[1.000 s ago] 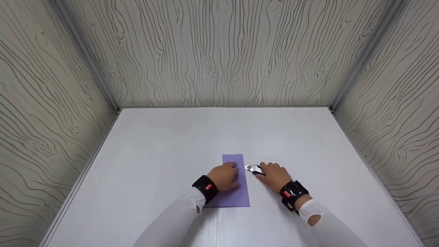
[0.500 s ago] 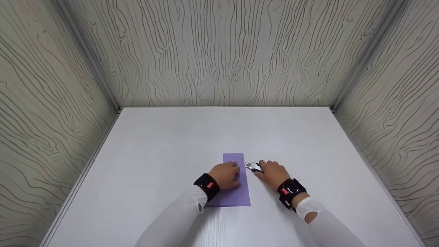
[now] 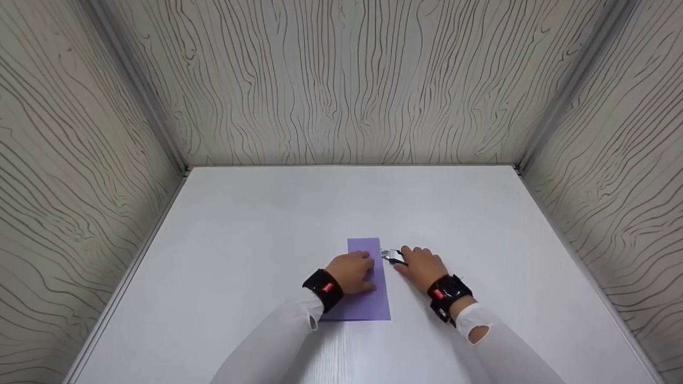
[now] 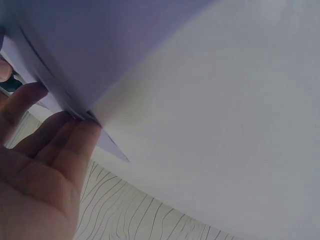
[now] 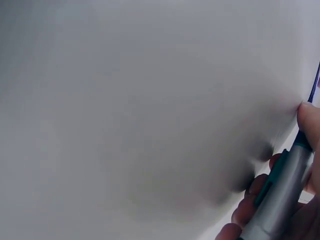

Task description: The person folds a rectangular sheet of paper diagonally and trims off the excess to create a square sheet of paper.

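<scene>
A purple sheet of paper [image 3: 376,301], apparently folded over, lies lengthwise on the white table. My left hand [image 3: 349,273] rests across it, fingertips pressing the top layer. In the left wrist view the left fingers [image 4: 82,142] touch the paper [image 4: 125,45], whose near part rises from the table. My right hand [image 3: 422,269] grips a utility knife [image 3: 396,255] just right of the sheet, its tip at the long right edge. Its silver body with a teal slider [image 5: 272,177] shows in the right wrist view; the blade is hard to make out.
The white tabletop [image 3: 256,224] extends around the paper on all sides. Wood-patterned panels [image 3: 341,85] stand at the back and both sides, meeting at grey corner posts [image 3: 565,80]. Both wrists wear black straps.
My right hand has slid a little forward and left with the utility knife, along the paper's right edge. My left hand stays nearly in place on the sheet.
</scene>
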`<state>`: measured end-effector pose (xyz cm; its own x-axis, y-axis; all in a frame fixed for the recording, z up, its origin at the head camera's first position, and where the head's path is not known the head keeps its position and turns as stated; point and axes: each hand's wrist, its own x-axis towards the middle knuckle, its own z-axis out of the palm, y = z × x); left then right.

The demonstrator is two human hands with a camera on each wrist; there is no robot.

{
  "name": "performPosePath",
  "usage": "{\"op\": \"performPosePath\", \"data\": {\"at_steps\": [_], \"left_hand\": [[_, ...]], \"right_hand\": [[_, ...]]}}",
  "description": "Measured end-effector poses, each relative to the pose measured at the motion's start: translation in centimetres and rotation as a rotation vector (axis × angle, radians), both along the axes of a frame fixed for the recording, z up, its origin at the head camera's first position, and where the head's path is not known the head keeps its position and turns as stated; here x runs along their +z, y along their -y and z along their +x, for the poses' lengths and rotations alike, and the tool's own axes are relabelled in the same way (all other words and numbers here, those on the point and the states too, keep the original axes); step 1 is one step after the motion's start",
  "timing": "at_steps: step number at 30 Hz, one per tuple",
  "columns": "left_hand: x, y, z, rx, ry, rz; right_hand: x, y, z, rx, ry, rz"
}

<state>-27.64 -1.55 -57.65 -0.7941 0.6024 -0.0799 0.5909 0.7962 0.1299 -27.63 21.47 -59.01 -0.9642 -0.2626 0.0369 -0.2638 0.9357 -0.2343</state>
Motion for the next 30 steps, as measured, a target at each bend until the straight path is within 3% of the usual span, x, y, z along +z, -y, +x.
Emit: {"op": "performPosePath", "data": {"at_steps": [5, 12, 20, 30], "left_hand": [[-0.29, -0.13, -0.17, 0.007, 0.013, 0.004], [-0.98, 0.04, -0.55, -0.02, -0.026, 0.017], [-0.97, 0.02, -0.65, -0.01, -0.003, -0.003], [-0.81, 0.13, -0.59, -0.027, -0.026, 0.002]], "right_hand": [[0.21, -0.22, 0.1, -0.01, 0.001, 0.001], [0.23, -0.08, -0.12, 0.0, -0.016, -0.004], [0.03, -0.07, -0.23, -0.031, -0.001, -0.009], [0.04, 0.47, -0.45, -0.039, -0.024, -0.021]]}}
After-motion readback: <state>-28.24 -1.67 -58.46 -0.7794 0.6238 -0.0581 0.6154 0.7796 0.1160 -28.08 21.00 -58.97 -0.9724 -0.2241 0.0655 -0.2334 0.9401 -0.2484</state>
